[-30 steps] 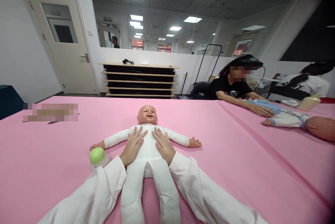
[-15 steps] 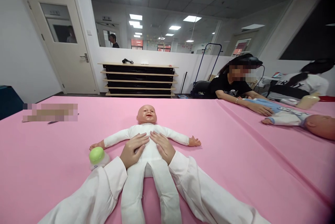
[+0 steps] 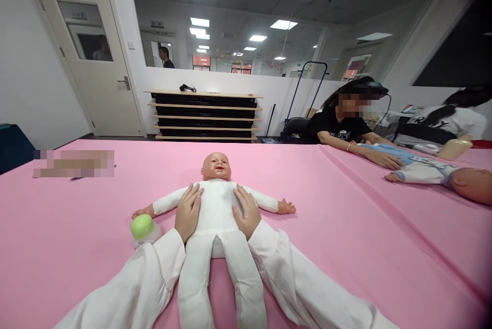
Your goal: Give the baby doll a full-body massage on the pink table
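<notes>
A baby doll (image 3: pixel 219 211) with a white cloth body lies on its back, head away from me and arms spread. My left hand (image 3: pixel 188 212) rests flat along the left side of its torso, near the shoulder, with the fingers stretched out. On the opposite side, my right hand (image 3: pixel 246 211) lies on the torso's edge, fingers extended and thumb apart. The doll's chest shows between both hands. Beside the doll's hand at the left stands a small clear container with a green lid (image 3: pixel 142 226), close to my left sleeve.
Pink cloth (image 3: pixel 326 247) covers the table. A blurred-out item (image 3: pixel 73 164) lies at the far left. To the right, a person in black (image 3: pixel 342 126) has their hands on another doll (image 3: pixel 434 170) in blue and white. A low shelf (image 3: pixel 205 116) stands behind the table.
My hands have moved apart, from close together at the middle of the doll's chest out to the two sides of its torso. The doll lies in the same place.
</notes>
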`<act>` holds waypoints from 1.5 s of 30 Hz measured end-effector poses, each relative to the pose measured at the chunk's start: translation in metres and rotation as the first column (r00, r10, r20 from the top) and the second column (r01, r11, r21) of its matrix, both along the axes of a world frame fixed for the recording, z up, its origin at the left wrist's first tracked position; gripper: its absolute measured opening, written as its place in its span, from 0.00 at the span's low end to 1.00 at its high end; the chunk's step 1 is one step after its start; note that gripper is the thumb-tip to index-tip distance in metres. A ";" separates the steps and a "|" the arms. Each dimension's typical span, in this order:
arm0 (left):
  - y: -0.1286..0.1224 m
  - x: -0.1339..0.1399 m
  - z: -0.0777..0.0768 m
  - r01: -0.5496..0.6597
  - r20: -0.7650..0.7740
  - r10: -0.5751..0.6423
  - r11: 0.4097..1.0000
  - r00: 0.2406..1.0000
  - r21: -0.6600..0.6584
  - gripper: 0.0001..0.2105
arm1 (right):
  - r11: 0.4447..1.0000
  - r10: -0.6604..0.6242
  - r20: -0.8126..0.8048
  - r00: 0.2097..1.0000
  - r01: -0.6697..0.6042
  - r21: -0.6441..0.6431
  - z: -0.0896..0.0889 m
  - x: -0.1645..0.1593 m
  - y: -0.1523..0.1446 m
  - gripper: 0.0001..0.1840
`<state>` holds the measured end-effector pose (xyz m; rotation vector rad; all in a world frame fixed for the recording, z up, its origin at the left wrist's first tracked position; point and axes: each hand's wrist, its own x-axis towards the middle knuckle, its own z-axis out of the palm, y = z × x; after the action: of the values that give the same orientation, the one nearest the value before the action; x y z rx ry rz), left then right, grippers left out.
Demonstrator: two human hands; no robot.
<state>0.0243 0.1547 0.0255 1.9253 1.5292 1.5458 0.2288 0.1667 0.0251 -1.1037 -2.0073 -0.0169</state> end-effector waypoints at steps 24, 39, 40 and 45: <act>-0.005 0.001 0.005 0.014 -0.041 -0.013 0.999 0.999 0.043 0.15 | 0.995 0.068 -0.129 0.989 -0.058 0.080 0.006 -0.002 -0.005 0.18; -0.017 0.004 0.026 0.447 -0.372 -0.466 0.883 0.803 -0.143 0.18 | 0.957 0.290 0.044 0.956 -0.289 -0.034 0.004 0.002 0.002 0.23; -0.015 0.004 0.024 0.403 -0.340 -0.440 0.898 0.831 -0.176 0.18 | 0.954 0.300 0.049 0.953 -0.300 -0.007 0.005 0.002 0.000 0.23; -0.007 0.006 0.012 0.190 -0.167 -0.231 0.955 0.958 -0.230 0.18 | 0.865 0.471 0.151 0.869 -0.488 0.113 0.019 0.003 -0.012 0.22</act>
<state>0.0300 0.1481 0.0380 2.0826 1.4359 1.0897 0.2318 0.1548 0.0440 -0.4930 -2.2993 0.0286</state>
